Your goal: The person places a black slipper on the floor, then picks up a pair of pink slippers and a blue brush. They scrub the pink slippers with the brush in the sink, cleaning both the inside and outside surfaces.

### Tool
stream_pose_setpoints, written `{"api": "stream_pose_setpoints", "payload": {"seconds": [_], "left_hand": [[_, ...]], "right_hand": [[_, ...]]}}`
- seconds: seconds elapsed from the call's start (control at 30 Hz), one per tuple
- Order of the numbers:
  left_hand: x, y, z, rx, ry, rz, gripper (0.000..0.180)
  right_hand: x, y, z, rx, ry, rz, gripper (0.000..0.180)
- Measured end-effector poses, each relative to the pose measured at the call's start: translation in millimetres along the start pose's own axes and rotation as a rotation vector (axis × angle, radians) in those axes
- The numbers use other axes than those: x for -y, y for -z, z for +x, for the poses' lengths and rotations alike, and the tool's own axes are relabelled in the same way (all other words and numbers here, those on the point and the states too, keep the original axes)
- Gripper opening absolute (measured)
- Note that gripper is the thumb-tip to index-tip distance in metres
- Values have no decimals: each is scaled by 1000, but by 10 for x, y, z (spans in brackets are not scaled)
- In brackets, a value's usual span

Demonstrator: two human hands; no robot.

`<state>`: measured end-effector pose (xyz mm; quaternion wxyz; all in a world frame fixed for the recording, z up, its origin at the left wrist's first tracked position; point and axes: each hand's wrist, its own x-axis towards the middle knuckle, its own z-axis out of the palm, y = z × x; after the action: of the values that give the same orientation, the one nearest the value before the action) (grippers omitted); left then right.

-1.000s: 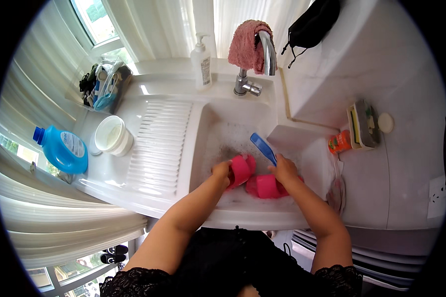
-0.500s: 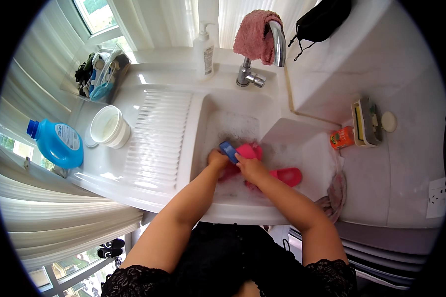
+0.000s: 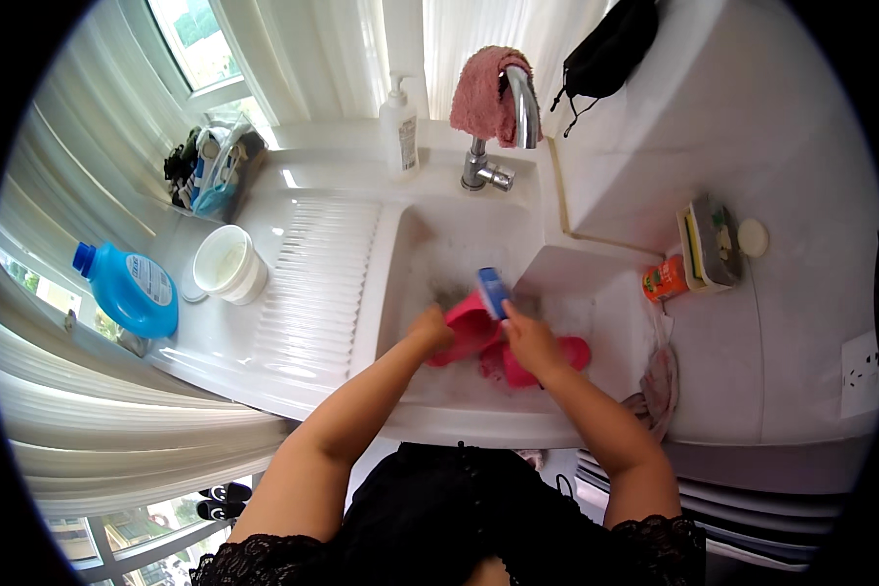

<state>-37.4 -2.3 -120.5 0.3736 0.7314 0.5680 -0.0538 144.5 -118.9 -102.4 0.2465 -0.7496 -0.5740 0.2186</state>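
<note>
Right hand grips brush; jug bears label.

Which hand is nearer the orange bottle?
Right hand: holding the blue brush, left of the orange bottle. Left hand: gripping a pink slipper, farther left.

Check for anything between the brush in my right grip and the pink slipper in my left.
Nothing visible: the blue brush in your right grip is close beside the pink slipper in your left grip; contact is unclear.
</note>
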Motion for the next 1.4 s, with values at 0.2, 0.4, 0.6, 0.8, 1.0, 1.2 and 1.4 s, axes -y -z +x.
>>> {"api": "stream_pose_setpoints", "payload": {"seconds": [0.2, 0.4, 0.6, 0.8, 1.0, 1.2, 1.4], "left_hand": [[126, 145, -476, -271, -96, 251, 23], [391, -46, -488, -307, -122, 266, 15], [416, -73, -382, -333, -104, 268, 12], [384, -89, -363, -340, -157, 271, 9], [403, -90, -349, -346, -145, 202, 12], [461, -143, -275, -341, -78, 53, 31], [511, -161, -186, -302, -46, -14, 33]], "right_hand": [[-281, -649, 447, 146, -74, -131, 40], [281, -545, 249, 304, 30, -64, 41], [304, -586, 579, 410, 99, -149, 39], [-822, -1032, 963, 124, -48, -115, 36], [-403, -920, 637, 58, -131, 89, 37], [194, -552, 264, 150, 39, 28, 39], [408, -570, 316, 176, 16, 8, 39]]}}
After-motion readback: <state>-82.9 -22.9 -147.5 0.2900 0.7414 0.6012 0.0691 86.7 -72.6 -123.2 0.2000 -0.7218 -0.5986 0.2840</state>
